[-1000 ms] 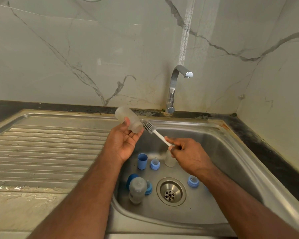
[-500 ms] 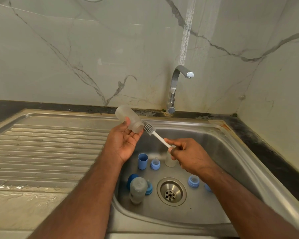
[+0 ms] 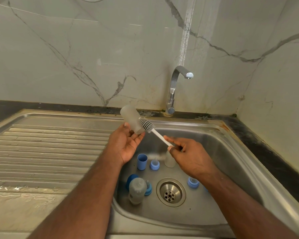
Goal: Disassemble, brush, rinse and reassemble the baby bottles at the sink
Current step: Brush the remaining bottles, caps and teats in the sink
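Head: tap (image 3: pixel 175 87) behind sink (image 3: pixel 231 169); blue cup (image 3: pixel 142 161) beside drain (image 3: pixel 170 192).

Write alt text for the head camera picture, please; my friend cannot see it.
Over a steel sink, a person's left hand holds a frosted baby bottle while the right hand pinches a white bottle brush beside its mouth. More bottles, blue caps and teats lie in the basin; no water runs from the tap.

Faucet (image 3: pixel 173 94) behind sink (image 3: pixel 231 152); drainboard (image 3: pixel 50 152) left.

Frosted bottle (image 3: pixel 131 119) tilted over sink, grey-bristled brush (image 3: pixel 146 125) (white handle) beside its mouth.
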Tool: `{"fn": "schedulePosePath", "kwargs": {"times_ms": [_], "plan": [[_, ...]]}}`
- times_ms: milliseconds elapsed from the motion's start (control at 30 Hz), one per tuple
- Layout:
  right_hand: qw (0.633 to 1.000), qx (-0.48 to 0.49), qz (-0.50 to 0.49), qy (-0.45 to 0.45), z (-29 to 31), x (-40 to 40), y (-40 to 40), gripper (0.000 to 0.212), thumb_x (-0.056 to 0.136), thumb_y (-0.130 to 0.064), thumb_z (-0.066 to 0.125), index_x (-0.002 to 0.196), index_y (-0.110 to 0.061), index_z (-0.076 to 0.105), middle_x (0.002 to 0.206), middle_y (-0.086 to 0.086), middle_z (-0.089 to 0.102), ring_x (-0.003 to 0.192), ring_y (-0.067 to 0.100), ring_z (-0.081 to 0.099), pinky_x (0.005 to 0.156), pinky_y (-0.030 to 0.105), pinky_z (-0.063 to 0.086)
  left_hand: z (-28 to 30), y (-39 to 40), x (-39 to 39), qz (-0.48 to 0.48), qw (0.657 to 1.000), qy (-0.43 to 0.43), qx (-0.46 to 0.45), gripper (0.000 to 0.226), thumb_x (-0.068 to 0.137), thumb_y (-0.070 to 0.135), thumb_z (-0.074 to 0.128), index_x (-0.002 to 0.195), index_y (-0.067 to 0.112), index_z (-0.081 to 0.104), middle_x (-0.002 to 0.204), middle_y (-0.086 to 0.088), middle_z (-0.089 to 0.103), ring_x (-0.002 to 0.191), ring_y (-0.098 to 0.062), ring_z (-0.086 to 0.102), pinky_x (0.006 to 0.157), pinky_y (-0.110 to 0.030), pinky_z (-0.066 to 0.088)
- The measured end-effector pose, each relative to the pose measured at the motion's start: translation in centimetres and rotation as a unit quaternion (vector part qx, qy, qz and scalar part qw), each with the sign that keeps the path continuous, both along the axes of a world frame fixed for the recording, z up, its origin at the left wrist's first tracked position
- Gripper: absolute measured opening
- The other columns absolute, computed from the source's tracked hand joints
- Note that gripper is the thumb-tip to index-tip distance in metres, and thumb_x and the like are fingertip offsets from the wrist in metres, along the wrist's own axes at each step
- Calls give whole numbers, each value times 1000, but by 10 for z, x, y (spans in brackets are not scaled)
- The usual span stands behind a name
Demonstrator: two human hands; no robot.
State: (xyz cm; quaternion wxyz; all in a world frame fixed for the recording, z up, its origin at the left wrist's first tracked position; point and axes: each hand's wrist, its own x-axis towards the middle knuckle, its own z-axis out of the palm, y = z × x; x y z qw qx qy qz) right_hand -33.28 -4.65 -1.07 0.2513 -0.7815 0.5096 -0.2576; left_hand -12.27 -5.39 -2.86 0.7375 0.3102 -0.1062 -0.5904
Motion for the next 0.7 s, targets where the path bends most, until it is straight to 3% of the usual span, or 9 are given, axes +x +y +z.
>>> {"fn": "schedulePosePath", "kwargs": {"times_ms": [133, 267, 367, 533, 700], "plan": [[1000, -1, 11, 5, 0, 5, 3, 41, 102, -29, 54, 140, -45, 51, 75, -17, 55, 60, 4, 50, 55, 12, 37, 4, 1, -4, 12, 999, -44, 1, 24, 100, 15, 60, 118, 0, 57, 123, -24, 66, 111, -31, 68, 82, -40, 63], [999, -2, -19, 29, 0, -2, -5, 40, 103, -29, 54, 141, -41, 52, 78, -11, 61, 63, 7, 53, 56, 16, 44, 7, 4, -2, 7, 1000, 11, -25, 32, 99, 16, 62, 120, -4, 51, 123, -28, 64, 111, -35, 68, 86, -45, 61], [999, 26, -1, -41, 0, -1, -2, 38, 100, -27, 58, 135, -42, 57, 81, -7, 66, 64, 7, 54, 62, 23, 51, 5, 4, -2, -3, 1000, 4, -24, 33, 99, 18, 61, 121, -5, 52, 118, -27, 68, 108, -34, 70, 84, -44, 62], [1000, 21, -6, -2, -2, -1, -6, 39, 101, -26, 56, 138, -39, 55, 80, -15, 61, 67, 7, 56, 60, 15, 44, 5, 5, 0, -24, 999, 19, -34, 33, 99, 20, 61, 119, -3, 50, 120, -29, 67, 115, -41, 66, 90, -53, 57], [999, -15, -12, -49, 0, -5, -3, 39, 101, -31, 56, 137, -46, 53, 80, -8, 66, 61, 5, 54, 57, 17, 48, -5, 0, -3, -25, 991, -128, 16, 45, 95, 11, 67, 136, 6, 48, 124, -24, 66, 103, -35, 73, 80, -42, 63]]}}
